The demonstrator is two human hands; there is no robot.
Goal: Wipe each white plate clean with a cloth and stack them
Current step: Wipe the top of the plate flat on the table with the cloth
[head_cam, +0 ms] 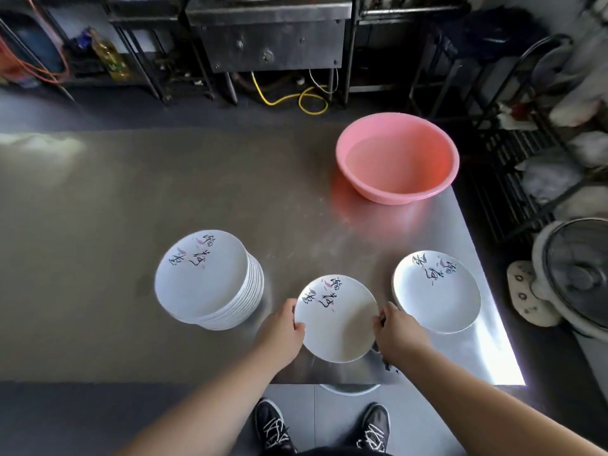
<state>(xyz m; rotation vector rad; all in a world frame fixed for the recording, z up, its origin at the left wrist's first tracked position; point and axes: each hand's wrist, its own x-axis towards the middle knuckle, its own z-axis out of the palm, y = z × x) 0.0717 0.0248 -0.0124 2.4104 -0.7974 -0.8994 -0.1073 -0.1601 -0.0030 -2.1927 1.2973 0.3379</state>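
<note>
1. A person's left hand (285, 327) grips the left rim of a single white plate (335, 319), thumb hooked over the edge and fingers curled beneath it.
2. The right hand (396, 330) holds the opposite rim of that plate, fingers curled round the edge; something dark shows under this hand, too small to identify.
3. The held plate, marked with black brush lettering and pink strokes, sits at the near edge of the steel table (98, 225); whether it rests on the surface or is lifted slightly cannot be told.
4. Left of the held plate, just beyond the left hand, stands a tall stack of plates (210, 284) bearing the same lettering.
5. Right of the held plate, close to the right hand, lies a low stack (437, 292), only a plate or two high.
6. Beyond the held plate, toward the table's far right corner, sits a pink basin (396, 159) holding water.
7. Below the held plate, past the table edge, the person's dark laced shoes (273, 429) stand on the grey floor.
8. Well right of the held plate, off the table, stands a floor fan (575, 278).
</note>
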